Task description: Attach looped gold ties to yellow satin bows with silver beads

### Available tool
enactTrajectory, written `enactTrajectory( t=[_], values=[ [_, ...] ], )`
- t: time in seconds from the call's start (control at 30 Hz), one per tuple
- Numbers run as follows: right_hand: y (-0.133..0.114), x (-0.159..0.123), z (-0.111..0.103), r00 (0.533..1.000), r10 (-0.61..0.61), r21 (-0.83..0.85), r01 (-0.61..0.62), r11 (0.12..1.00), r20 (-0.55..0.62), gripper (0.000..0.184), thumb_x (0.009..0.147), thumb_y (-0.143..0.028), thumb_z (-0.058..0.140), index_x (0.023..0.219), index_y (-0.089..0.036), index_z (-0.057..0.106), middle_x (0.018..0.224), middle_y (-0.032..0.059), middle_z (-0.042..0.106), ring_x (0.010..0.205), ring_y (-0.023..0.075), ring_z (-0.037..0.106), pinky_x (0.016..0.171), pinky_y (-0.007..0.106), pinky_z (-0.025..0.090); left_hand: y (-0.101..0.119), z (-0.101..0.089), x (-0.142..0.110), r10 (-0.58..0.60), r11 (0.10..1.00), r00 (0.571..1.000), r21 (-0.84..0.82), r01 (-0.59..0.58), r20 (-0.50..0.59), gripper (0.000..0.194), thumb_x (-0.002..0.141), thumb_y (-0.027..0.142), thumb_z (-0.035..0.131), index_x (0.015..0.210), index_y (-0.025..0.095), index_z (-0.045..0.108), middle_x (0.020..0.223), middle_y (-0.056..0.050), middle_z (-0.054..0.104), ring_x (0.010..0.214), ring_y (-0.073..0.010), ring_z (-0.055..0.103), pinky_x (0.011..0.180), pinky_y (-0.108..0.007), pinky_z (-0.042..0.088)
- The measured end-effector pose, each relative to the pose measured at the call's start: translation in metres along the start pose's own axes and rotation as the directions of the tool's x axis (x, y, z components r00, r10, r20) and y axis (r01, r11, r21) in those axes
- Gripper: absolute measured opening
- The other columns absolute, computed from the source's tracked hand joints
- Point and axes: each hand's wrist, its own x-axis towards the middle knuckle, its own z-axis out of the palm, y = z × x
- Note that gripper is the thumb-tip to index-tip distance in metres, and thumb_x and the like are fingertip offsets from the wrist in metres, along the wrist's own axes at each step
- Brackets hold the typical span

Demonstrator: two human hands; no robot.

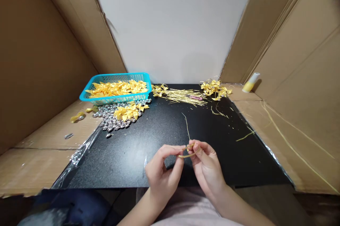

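My left hand [162, 173] and my right hand [207, 167] meet near the front edge of the black mat [138, 148]. Both pinch a thin gold string [187, 151], bent into a small loop between the fingertips, with one end sticking up and away over the mat. Fingers of both hands are closed on it.
A teal basket [117, 93] of yellow bows stands at the back left. In front of it lie silver bells [111, 120] with more yellow bows [130, 112]. Cut gold strings [183, 96] and finished bows [215, 90] lie at the back. A small bottle [251, 82] lies right. Cardboard walls enclose both sides.
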Motion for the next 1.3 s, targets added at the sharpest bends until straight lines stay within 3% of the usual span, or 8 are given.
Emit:
enactTrajectory(
  t=[0.4, 0.63, 0.83, 1.07, 1.3],
  values=[
    [0.002, 0.001, -0.001, 1.000, -0.026, -0.020, 0.026, 0.999, -0.013, 0.022, 0.050, -0.029, 0.091, 0.062, -0.023, 0.074, 0.070, 0.0004, 0.075, 0.067, 0.0122, 0.069, 0.068, 0.023, 0.057, 0.001, 0.001, 0.000, -0.004, 0.999, 1.000, 0.038, 0.004, -0.001, 0.026, 0.078, 0.000, 0.059, 0.094, 0.021, 0.059, 0.084, -0.002, 0.071, 0.077, -0.0164, 0.070, 0.068, -0.027, 0.057],
    [0.001, 0.001, -0.004, 0.995, -0.096, -0.079, 0.094, 0.992, -0.023, 0.021, 0.053, -0.031, 0.090, 0.064, -0.023, 0.074, 0.066, 0.0006, 0.073, 0.065, 0.0130, 0.068, 0.068, 0.026, 0.057, 0.003, -0.010, 0.007, -0.083, 0.996, 0.982, 0.005, 0.084, 0.170, 0.026, 0.081, 0.016, 0.049, 0.104, 0.020, 0.061, 0.094, -0.007, 0.069, 0.084, -0.0204, 0.065, 0.075, -0.034, 0.053],
    [-0.001, 0.001, -0.004, 0.995, -0.097, -0.070, 0.095, 0.993, -0.035, 0.021, 0.051, -0.029, 0.091, 0.063, -0.023, 0.074, 0.065, 0.0001, 0.072, 0.063, 0.0122, 0.065, 0.064, 0.025, 0.055, 0.011, -0.004, 0.018, -0.087, 0.966, 0.975, 0.257, 0.032, 0.204, 0.014, 0.076, 0.011, 0.064, 0.085, 0.021, 0.065, 0.085, -0.003, 0.068, 0.083, -0.0188, 0.062, 0.075, -0.032, 0.048],
    [-0.002, 0.000, -0.002, 0.985, -0.166, -0.141, 0.158, 0.977, -0.046, 0.021, 0.051, -0.031, 0.090, 0.061, -0.023, 0.073, 0.065, 0.0003, 0.071, 0.062, 0.0133, 0.064, 0.060, 0.026, 0.053, 0.012, 0.012, 0.014, -0.057, 0.970, 0.994, 0.242, 0.034, 0.089, 0.008, 0.077, 0.019, 0.070, 0.080, 0.020, 0.063, 0.077, -0.002, 0.065, 0.077, -0.0182, 0.059, 0.069, -0.030, 0.046],
    [0.001, 0.000, -0.003, 0.973, -0.231, -0.198, 0.226, 0.954, -0.004, 0.018, 0.055, -0.032, 0.088, 0.061, -0.023, 0.074, 0.065, 0.0010, 0.071, 0.063, 0.0140, 0.064, 0.064, 0.028, 0.054, 0.013, 0.011, 0.015, 0.013, 0.954, 0.996, 0.297, -0.039, 0.087, 0.008, 0.079, 0.016, 0.067, 0.085, 0.021, 0.066, 0.080, -0.002, 0.067, 0.078, -0.0184, 0.059, 0.072, -0.032, 0.045]
  ],
)
